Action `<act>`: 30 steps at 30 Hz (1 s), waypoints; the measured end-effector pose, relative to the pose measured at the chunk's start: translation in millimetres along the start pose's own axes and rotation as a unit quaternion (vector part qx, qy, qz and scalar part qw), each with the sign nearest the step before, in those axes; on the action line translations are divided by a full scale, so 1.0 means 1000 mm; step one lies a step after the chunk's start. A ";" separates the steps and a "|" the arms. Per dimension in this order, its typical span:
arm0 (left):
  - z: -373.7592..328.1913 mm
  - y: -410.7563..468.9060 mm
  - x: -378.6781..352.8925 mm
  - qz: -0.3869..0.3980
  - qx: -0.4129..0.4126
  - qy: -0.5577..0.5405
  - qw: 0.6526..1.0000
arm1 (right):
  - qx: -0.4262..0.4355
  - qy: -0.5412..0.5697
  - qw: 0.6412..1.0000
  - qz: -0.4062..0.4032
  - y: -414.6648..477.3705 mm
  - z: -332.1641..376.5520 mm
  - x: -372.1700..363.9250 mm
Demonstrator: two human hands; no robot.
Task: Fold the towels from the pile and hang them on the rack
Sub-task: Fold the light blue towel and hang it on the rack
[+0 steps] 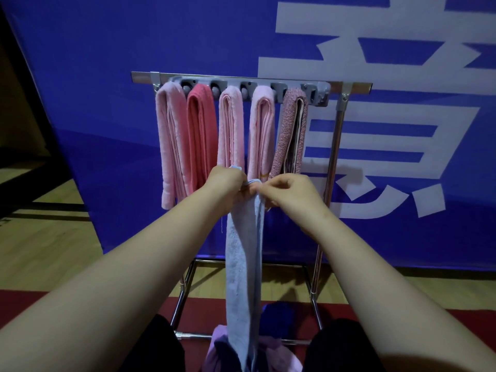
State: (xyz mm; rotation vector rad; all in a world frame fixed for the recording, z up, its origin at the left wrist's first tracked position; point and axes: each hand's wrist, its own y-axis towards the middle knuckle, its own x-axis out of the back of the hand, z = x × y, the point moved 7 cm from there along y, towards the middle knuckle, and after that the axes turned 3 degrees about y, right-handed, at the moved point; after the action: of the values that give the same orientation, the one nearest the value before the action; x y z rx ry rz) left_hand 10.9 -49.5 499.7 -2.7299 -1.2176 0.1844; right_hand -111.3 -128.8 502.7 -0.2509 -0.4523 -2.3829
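Five folded towels (230,130), four in shades of pink and one speckled mauve, already hang side by side from the grey clip bar (320,89) of the chrome tube rack (338,130). The step in hand is folding the sixth. A long pale blue terry towel (243,264) hangs in a narrow lengthwise strip just in front of the rack, its lower end reaching the pile of purple and pink towels (222,350) on the floor between the person's knees. Both hands meet at its top edge: the left hand (225,183) grips the gathered cloth, and the right hand (292,191) pinches the same edge with curled fingers.

The strip probably needs doubling over next. It then has to be lifted and hooked at the bar's right end, which looks free, with the edges kept aligned.
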 end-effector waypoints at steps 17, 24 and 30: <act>0.009 0.024 0.039 0.065 -0.150 0.638 0.753 | 0.047 -0.231 0.968 -0.089 0.014 0.024 0.039; -0.061 0.011 0.046 -0.096 -0.380 0.563 0.728 | 0.065 -0.175 0.965 -0.187 0.014 0.033 0.071; -0.055 0.017 0.045 -0.057 -0.339 0.627 0.699 | 0.032 -0.196 0.966 -0.164 0.013 0.015 0.063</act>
State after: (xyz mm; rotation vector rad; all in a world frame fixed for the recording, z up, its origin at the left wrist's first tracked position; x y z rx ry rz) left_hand 62.4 -32.0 547.9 -2.1216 -0.9735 -2.1010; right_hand -148.5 -170.2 538.4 -0.6697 -0.8075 -2.6366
